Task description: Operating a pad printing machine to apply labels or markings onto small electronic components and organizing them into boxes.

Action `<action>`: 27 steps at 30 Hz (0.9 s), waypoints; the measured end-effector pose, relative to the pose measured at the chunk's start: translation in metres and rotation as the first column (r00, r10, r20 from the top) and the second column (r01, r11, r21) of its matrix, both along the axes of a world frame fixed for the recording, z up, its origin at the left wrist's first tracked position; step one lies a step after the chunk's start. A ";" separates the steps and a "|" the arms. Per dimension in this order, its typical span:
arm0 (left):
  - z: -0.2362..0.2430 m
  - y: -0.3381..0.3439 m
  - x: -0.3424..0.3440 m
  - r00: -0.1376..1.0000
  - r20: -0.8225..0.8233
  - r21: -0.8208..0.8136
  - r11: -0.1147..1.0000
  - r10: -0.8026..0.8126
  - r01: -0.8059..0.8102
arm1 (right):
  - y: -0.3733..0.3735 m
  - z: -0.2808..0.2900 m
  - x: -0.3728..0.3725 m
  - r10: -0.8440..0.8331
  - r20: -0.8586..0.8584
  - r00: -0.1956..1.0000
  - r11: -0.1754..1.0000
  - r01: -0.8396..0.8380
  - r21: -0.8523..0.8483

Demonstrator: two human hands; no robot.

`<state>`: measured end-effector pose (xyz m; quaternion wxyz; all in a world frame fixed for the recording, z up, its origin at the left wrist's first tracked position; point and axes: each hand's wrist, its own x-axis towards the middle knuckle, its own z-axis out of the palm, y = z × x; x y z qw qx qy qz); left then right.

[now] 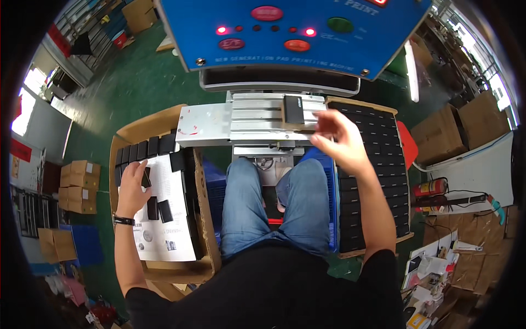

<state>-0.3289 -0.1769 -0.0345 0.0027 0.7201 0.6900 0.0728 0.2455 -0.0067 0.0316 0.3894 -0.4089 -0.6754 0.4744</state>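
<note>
I sit at a blue pad-printing machine (pixel 285 33) with a metal work table (pixel 257 118). A small black rectangular part (pixel 293 108) sits in the fixture on that table. My right hand (pixel 339 140) hovers just right of it, fingers loosely curled, and I cannot see anything in them. My left hand (pixel 133 183) reaches down into a cardboard box (pixel 205 219) at my left and rests on a black part (pixel 146 178) lying on a white printed sheet (pixel 164 219). More black parts (pixel 148 148) line the box's far edge.
A flat tray (pixel 378 181) filled with rows of black parts lies at my right. A blue crate (pixel 216 189) stands under the table by my knees. Stacked cardboard boxes (pixel 82 186) sit on the green floor at left, more cartons (pixel 455 131) at right.
</note>
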 end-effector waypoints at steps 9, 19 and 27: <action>0.067 0.110 0.208 0.785 0.393 0.402 0.858 -0.478 0.321 | 0.064 0.027 -0.016 0.144 0.413 0.899 0.988 -0.153 -0.011; 0.056 0.206 0.320 0.702 0.215 0.226 0.734 -0.679 0.640 | 0.018 -0.083 0.169 -0.421 0.028 0.907 0.905 0.422 -0.058; 0.058 0.146 0.334 0.723 0.275 0.154 0.771 -0.634 0.618 | 0.084 -0.159 0.288 -0.774 0.575 0.265 0.533 0.763 0.365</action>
